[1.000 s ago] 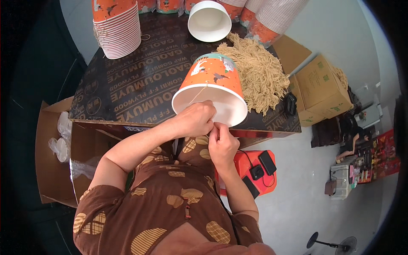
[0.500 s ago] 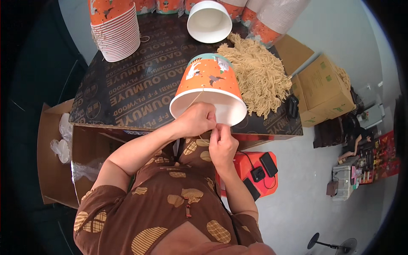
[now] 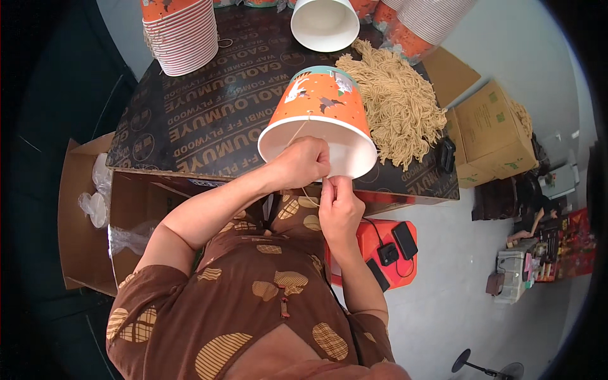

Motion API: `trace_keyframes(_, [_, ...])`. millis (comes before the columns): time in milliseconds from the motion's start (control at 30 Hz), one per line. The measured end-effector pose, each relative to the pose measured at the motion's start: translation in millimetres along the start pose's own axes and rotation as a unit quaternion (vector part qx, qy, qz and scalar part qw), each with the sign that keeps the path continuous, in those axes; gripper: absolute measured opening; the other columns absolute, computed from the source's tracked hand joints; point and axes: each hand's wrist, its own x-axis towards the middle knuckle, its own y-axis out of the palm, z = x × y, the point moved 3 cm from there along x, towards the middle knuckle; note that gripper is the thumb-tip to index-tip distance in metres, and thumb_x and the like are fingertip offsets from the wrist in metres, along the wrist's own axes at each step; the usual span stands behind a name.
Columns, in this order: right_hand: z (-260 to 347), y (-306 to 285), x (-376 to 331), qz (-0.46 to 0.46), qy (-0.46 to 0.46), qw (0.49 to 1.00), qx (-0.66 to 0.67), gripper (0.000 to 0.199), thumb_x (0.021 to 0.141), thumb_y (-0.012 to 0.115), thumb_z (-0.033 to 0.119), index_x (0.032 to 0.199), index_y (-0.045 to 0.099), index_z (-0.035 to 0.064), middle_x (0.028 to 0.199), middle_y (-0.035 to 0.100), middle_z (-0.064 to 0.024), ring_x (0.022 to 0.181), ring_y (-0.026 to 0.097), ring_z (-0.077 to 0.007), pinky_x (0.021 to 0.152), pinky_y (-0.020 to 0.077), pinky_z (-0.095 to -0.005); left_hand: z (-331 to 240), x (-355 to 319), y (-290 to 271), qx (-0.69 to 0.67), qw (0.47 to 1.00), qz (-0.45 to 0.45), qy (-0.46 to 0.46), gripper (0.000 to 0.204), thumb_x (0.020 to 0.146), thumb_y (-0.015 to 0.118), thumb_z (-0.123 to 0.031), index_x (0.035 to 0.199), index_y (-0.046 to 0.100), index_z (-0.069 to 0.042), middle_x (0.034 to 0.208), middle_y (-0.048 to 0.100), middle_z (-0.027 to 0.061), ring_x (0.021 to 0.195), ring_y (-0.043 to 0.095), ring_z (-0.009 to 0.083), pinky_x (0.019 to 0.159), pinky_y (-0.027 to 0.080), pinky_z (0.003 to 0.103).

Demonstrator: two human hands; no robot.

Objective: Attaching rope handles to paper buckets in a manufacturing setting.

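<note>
An orange paper bucket (image 3: 320,95) with printed figures and a teal base band lies tilted near the table's front edge, its white mouth towards me. From a small hole at its upper rim, a thin beige cord (image 3: 297,132) runs down to my left hand (image 3: 301,163), which is closed on it in front of the mouth. My right hand (image 3: 342,206) pinches at the lower rim, close against the left. A bit of cord hangs in a curve below the left hand. The fingertips and what lies between them are partly hidden.
Behind the bucket stand a white-lined bucket (image 3: 325,25) and a stack of nested buckets (image 3: 182,39). A heap of beige cords (image 3: 402,104) lies on the dark table (image 3: 209,95). Cardboard boxes (image 3: 491,136) flank it. A red stool (image 3: 405,269) holds black devices.
The table and the things on it have shifted slightly up and to the right in view. My hands stay together at the bucket's mouth, with the right hand a little lower against the rim.
</note>
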Motion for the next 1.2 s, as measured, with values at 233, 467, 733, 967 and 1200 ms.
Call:
trace_keyframes(233, [6, -3, -5, 0.086, 0.012, 0.996, 0.001, 0.013, 0.089, 0.065, 0.013, 0.088, 0.059, 0.0023, 0.064, 0.063, -0.0174, 0.059, 0.064, -0.0374, 0.052, 0.0479, -0.0449, -4, -2, 3, 0.007, 0.999, 0.036, -0.030, 0.014, 0.081, 0.058, -0.006, 0.074, 0.061, 0.005, 0.065, 0.063, 0.0142, 0.057, 0.062, 0.0211, 0.052, 0.049, 0.035])
trace_keyframes(467, [-2, -2, -7, 0.081, 0.152, 0.967, 0.190, 0.009, 0.086, 0.067, 0.006, 0.085, 0.062, -0.0024, 0.061, 0.062, -0.0107, 0.053, 0.059, -0.0127, 0.052, 0.0458, -0.0308, -10, -3, 0, -0.011, 0.993, 0.085, -0.085, 0.015, 0.085, 0.055, -0.004, 0.074, 0.059, 0.006, 0.064, 0.062, 0.0104, 0.052, 0.059, 0.0137, 0.044, 0.048, 0.029])
trace_keyframes(733, [-15, -2, -8, 0.066, 0.197, 0.957, 0.203, 0.011, 0.093, 0.061, 0.005, 0.085, 0.062, -0.0029, 0.067, 0.059, 0.0000, 0.059, 0.052, -0.0040, 0.054, 0.0428, -0.0216, -10, -1, 0, -0.006, 0.988, 0.123, -0.095, 0.021, 0.094, 0.052, -0.007, 0.074, 0.056, 0.001, 0.062, 0.054, 0.0033, 0.050, 0.054, 0.0102, 0.044, 0.048, 0.027])
trace_keyframes(967, [-9, -3, -3, 0.012, 0.141, 0.982, 0.128, 0.013, 0.089, 0.066, 0.010, 0.084, 0.060, -0.0005, 0.060, 0.059, -0.0118, 0.050, 0.057, -0.0209, 0.051, 0.0452, -0.0347, -9, -2, -1, 0.005, 0.986, 0.140, -0.085, 0.018, 0.094, 0.052, -0.006, 0.079, 0.057, 0.002, 0.063, 0.055, 0.0032, 0.052, 0.055, 0.0102, 0.046, 0.048, 0.027])
trace_keyframes(1200, [-2, -6, 4, 0.031, 0.163, 0.980, 0.109, 0.017, 0.089, 0.066, 0.012, 0.080, 0.061, -0.0010, 0.061, 0.062, -0.0138, 0.051, 0.062, -0.0243, 0.052, 0.0469, -0.0364, -9, -3, -2, 0.034, 0.986, 0.145, -0.074, 0.012, 0.092, 0.054, -0.005, 0.082, 0.058, 0.002, 0.066, 0.056, 0.0033, 0.053, 0.056, 0.0103, 0.046, 0.048, 0.026])
